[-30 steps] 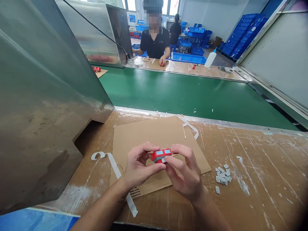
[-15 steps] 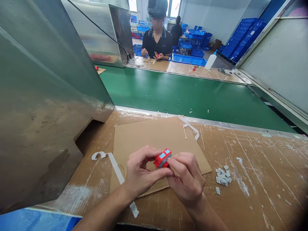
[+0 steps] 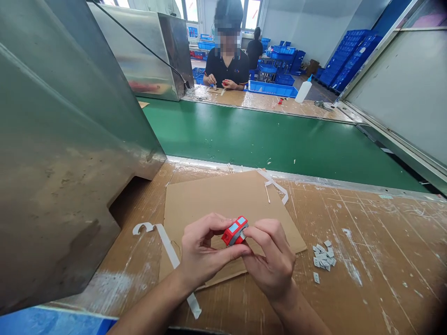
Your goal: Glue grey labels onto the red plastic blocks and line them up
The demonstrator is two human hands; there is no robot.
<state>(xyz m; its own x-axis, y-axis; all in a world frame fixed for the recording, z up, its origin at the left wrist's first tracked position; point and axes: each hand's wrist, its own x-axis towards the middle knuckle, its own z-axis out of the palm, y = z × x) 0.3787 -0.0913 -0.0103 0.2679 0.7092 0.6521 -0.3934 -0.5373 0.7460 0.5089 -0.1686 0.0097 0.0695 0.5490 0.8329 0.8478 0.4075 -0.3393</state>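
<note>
A small red toy vehicle part [image 3: 233, 231] with light-blue windows and a grey band is pinched between the thumb and fingers of my left hand [image 3: 206, 249], above the cardboard. From the right, my right hand [image 3: 270, 256] is closed, its fingertips pressed against the part's side. By those fingertips shows a small pale grey piece [image 3: 243, 234], partly covered by the fingers. Right of my hands, a loose pile of small grey plates [image 3: 323, 256] lies on the bench, with a single one just below it.
Under my hands lies a cardboard sheet [image 3: 216, 195], with tape strips [image 3: 169, 246] and a cotton swab [image 3: 267, 193]. Beyond runs a green conveyor belt [image 3: 223, 132]. A metal housing [image 3: 70, 153] stands at the left. Across the belt a person [image 3: 226, 65] sits near a white bottle [image 3: 303, 90].
My right fingertips have shifted slightly on the part's side, and the pale grey piece shows more. My left hand keeps its hold. A red item at the belt's far left has left view.
</note>
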